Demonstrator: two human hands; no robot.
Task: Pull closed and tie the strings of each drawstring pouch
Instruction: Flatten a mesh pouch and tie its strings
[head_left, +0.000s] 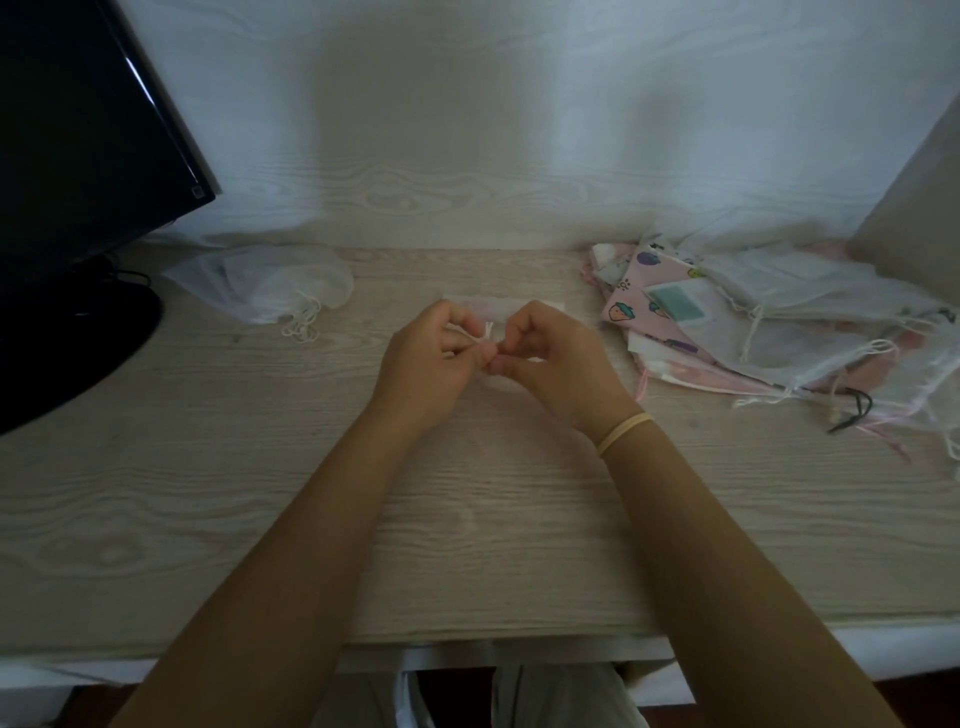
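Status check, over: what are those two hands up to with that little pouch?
Left hand and right hand both pinching white strings, mid-tie. Pouch flat on desk behind them. Nothing in the way.

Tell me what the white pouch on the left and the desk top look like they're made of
The white pouch looks like sheer mesh or organza: you can see through it and it lies in soft, crumpled folds. The desk top looks like pale wood-grain laminate, matte, with printed-looking knots and streaks; real wood can't be ruled out.
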